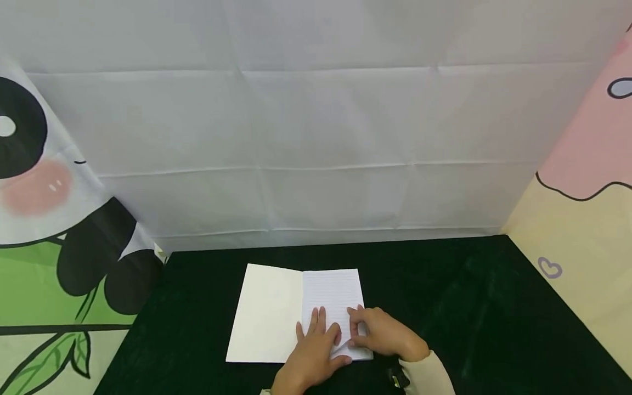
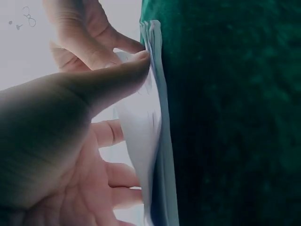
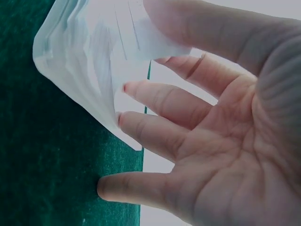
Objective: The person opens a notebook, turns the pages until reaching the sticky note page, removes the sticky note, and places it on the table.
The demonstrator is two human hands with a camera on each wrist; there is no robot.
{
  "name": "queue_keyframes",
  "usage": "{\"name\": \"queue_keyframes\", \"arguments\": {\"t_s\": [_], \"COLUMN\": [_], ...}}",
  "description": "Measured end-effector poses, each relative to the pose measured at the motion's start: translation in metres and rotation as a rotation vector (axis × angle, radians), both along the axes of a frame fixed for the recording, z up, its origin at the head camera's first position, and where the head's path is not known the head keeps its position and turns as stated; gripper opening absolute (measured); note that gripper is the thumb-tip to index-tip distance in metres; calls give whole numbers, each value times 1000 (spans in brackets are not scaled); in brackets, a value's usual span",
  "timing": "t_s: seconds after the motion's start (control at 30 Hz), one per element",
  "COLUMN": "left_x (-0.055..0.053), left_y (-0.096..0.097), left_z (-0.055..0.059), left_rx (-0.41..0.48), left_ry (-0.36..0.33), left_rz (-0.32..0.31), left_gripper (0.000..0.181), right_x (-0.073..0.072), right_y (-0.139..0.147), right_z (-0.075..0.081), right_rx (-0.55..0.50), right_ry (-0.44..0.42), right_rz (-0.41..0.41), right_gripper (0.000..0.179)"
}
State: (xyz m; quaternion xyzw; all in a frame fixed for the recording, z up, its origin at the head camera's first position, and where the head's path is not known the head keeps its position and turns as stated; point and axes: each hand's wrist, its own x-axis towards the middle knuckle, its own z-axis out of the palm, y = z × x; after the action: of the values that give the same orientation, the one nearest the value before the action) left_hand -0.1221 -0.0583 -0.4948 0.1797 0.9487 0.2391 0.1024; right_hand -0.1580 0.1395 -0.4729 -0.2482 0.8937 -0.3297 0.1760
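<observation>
An open notebook (image 1: 266, 312) lies on the dark green cloth, a blank page on the left and a lined page (image 1: 331, 291) on the right. My left hand (image 1: 311, 351) rests on it near the spine, its middle fingers extended, the index bent and the thumb at the bottom edge. At the lower right corner, my right hand (image 1: 380, 332) pinches a lifted page between thumb and index finger. That page (image 3: 129, 33) bends up from the stack in the right wrist view. The left thumb (image 2: 117, 77) lies across the page edges in the left wrist view.
Dark green cloth (image 1: 469, 307) covers the table around the notebook. A white creased sheet (image 1: 316, 120) hangs behind it. Cartoon-printed cloths stand at the left (image 1: 39, 285) and right (image 1: 587, 247). A small black object (image 1: 397, 377) sits by the right sleeve.
</observation>
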Motion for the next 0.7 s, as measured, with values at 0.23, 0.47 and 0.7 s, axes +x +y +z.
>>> {"name": "queue_keyframes", "arguments": {"t_s": [0.23, 0.47, 0.7], "left_x": [2, 1, -4], "left_y": [-1, 1, 2], "left_z": [-6, -6, 1], "left_rx": [-4, 42, 16], "left_ry": [25, 59, 60], "left_rz": [54, 100, 74], "left_gripper": [38, 37, 37], "right_x": [0, -4, -8], "right_y": [-6, 0, 7], "right_z": [-2, -1, 1], "right_rx": [-51, -90, -89], "right_ry": [-28, -35, -51], "right_rz": [25, 44, 48], "right_gripper": [16, 11, 7]}}
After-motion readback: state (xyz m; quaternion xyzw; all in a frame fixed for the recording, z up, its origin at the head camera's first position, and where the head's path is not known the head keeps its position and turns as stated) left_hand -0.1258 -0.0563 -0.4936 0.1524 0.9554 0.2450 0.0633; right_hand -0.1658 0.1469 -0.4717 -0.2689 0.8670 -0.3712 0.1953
